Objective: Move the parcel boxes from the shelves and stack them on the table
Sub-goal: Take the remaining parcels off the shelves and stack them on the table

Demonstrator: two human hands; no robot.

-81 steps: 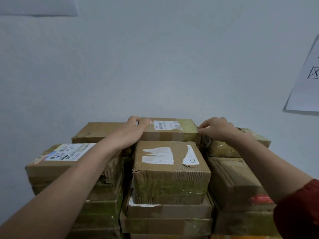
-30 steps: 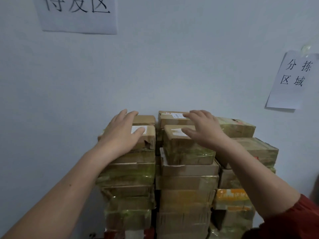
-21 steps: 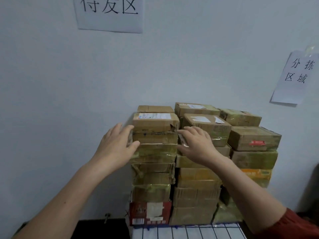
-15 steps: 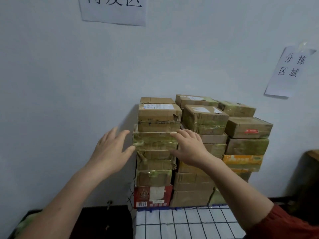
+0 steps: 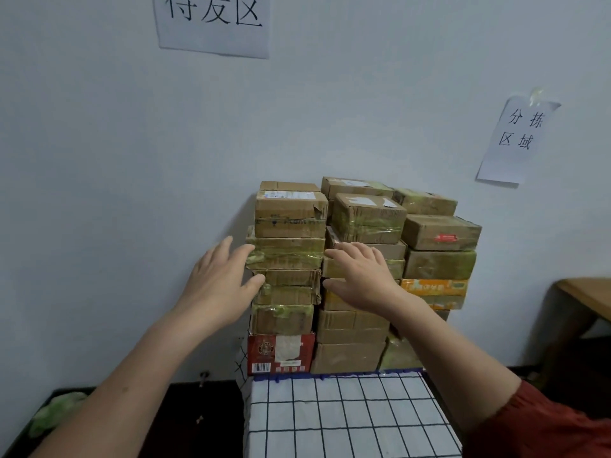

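Several brown cardboard parcel boxes stand in three tall stacks [image 5: 360, 355] against the wall, on a table with a white, dark-gridded cloth [image 5: 347, 418]. The left stack is topped by a labelled box [image 5: 289, 213] and has a red box [image 5: 281, 353] at its base. My left hand [image 5: 221, 285] is spread with straight fingers at the left side of that stack, fingertips near a green-taped box [image 5: 286, 254]. My right hand [image 5: 362, 276] is spread in front of the middle stack at the same height. Neither hand holds anything.
Two paper signs hang on the wall, one above [image 5: 211, 24] and one at the right [image 5: 517, 140]. A wooden table corner [image 5: 585, 295] juts in at the right. Dark floor with a green object [image 5: 53, 414] lies to the left of the cloth-covered table.
Both hands came off the top boxes and sank to mid-height of the stacks. The view pulled back, so the whole pile and the table cloth show.
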